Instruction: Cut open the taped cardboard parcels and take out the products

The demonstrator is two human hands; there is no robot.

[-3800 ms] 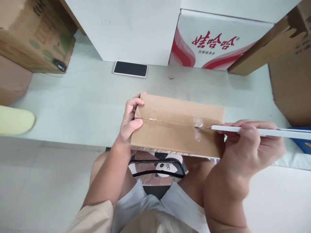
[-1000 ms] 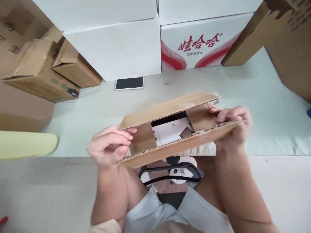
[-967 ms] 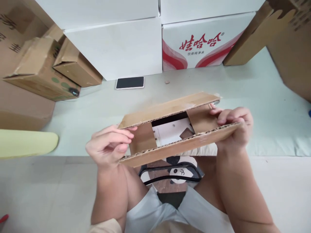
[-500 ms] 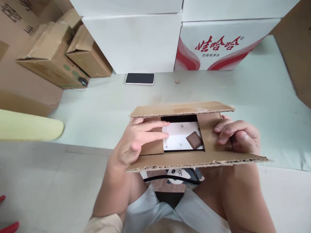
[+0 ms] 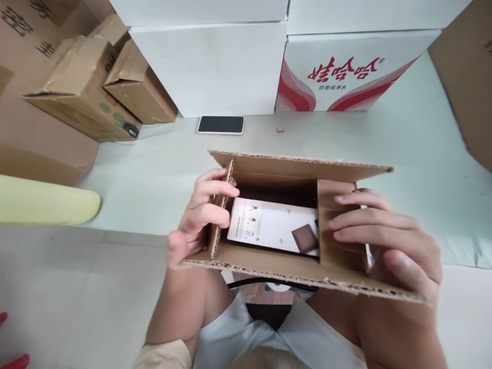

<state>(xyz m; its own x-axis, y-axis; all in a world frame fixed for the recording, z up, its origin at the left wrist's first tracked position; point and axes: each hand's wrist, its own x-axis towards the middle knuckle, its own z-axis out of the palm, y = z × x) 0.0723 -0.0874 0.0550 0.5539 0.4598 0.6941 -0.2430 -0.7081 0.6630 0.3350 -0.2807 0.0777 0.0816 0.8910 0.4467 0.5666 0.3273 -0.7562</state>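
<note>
My lap: pale shorts (image 5: 277, 333) below the work.
Near flap (image 5: 292, 266): folded out towards me, its edge ragged.
My left hand (image 5: 203, 210): fingers hooked over the left flap (image 5: 217, 238), which stands roughly upright; the thumb is apart from them, by the near flap's corner.
My right hand (image 5: 392, 236): well apart from the other, fingers spread on the right flap (image 5: 332, 253), thumb lower down; how hard it presses I cannot tell.
Cardboard box: between my hands at the desk's near side; whether it rests on anything is hidden.
White pack (image 5: 272, 225): inside the box, printed with a brown square, its right end under the right flap.
Handling, as I judge it: better to keep the left flap clear, raise the right one by its free edge, and steady the walls without squeezing; fingertips could scuff the pack, and torn board could catch skin.
Far flap (image 5: 307, 166): spread away from me.
Desk (image 5: 154, 195): pale green, phone (image 5: 221, 124) lying beyond the box.
Back: white carton (image 5: 215, 72) beside a red-printed carton (image 5: 346, 77).
</note>
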